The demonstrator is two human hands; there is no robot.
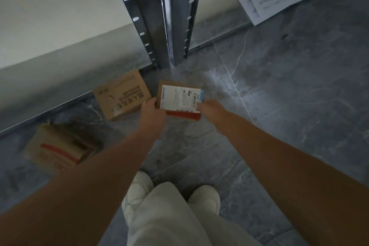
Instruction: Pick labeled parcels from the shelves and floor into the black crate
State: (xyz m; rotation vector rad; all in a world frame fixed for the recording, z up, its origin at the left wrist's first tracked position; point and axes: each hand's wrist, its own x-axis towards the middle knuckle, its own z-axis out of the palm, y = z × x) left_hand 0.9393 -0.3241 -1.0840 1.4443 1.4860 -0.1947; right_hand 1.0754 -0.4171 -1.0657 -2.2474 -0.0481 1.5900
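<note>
Both hands are down at the small brown cardboard parcel with a white shipping label (pixel 180 99), low over the grey marbled floor (pixel 279 96) just in front of the grey metal shelf uprights (pixel 159 16). The left hand (pixel 152 110) grips the left edge with its thumb on top. The right hand (pixel 209 109) curls over the lower right corner. So the fingers are clamped on the parcel from either side, their tips tucked out of sight.

The risk is that a two-sided pinch on smooth card can slip, and the right hand only has a corner, so the parcel could pivot and drop. The brown cardboard box with black printing (pixel 122 95) sits just beside the left hand, so a careless lift could knock it. The uprights are close ahead too. The black crate is not in view, which means a carry and a turn before the drop-off
</note>
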